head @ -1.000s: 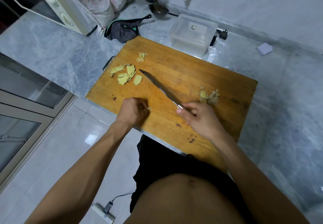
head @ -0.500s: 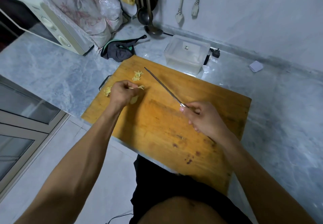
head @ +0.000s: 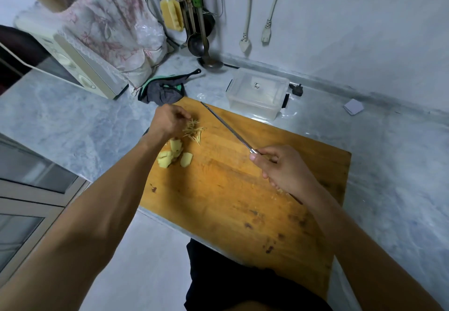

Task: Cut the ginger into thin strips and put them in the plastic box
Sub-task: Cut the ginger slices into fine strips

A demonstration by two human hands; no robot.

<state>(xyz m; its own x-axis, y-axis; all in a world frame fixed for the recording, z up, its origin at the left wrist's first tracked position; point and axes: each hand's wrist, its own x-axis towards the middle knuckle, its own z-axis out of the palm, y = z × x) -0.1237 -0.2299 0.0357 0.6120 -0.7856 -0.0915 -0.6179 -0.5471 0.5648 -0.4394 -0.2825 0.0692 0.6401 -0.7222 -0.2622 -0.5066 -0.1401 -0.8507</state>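
I see the ginger strips [head: 193, 129] lying in a small loose heap on the far left part of the wooden cutting board [head: 233, 189], and my left hand [head: 167, 121] sits right at that heap, its fingers curled down and touching the strips; whether they pinch any I cannot tell. The left forearm reaches in from the near left, stretched long across the board's left edge, wrist bent slightly downward. Just near of the hand lie the ginger slices [head: 173, 156], a few pale yellow pieces touching one another, still uncut.

My right hand [head: 281, 167] is over the middle right of the board, fingers wrapped round the handle of the knife [head: 228, 127], thumb lying along the top near the bolster. The thin blade points far and left, its tip close to the board's far edge, with the strips to its left and apart from it. The right forearm comes in from the near right.

The plastic box [head: 257, 95] stands on the grey marble counter [head: 388, 152] just beyond the board's far edge, well apart from the strips. A dark cloth [head: 165, 90] lies on the counter to its left, and a ladle [head: 207, 50] leans at the wall behind.
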